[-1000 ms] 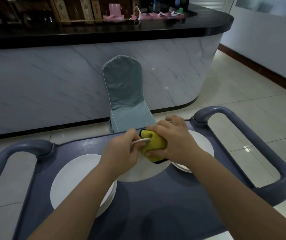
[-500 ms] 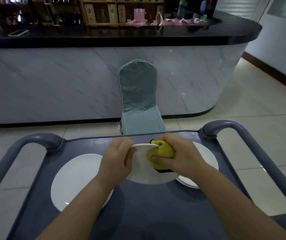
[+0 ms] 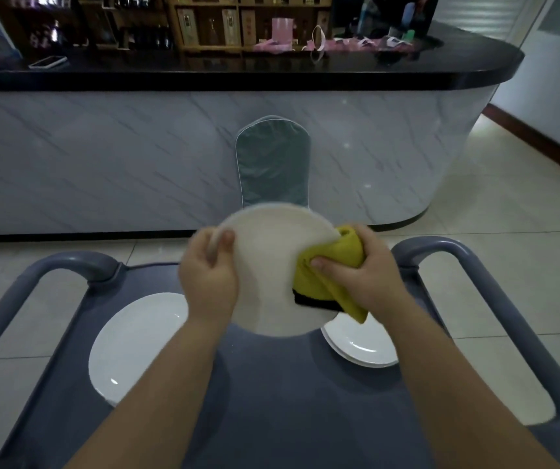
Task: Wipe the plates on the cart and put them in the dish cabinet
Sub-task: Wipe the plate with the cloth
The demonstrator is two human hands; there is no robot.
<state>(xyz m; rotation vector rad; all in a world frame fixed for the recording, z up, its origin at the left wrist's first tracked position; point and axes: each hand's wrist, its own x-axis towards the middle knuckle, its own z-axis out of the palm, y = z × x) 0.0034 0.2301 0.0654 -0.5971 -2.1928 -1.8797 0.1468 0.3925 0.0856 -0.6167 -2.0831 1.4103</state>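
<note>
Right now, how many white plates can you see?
At least 3: one plate held up in the left hand and wiped with the yellow cloth, one plate on the cart's left, and a stack on its right, perhaps hiding more.

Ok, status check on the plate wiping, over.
Left hand grips raised plate by its rim. Right hand presses yellow cloth on its right edge. Plates left on cart: left, right stack. Nothing blocking.
</note>
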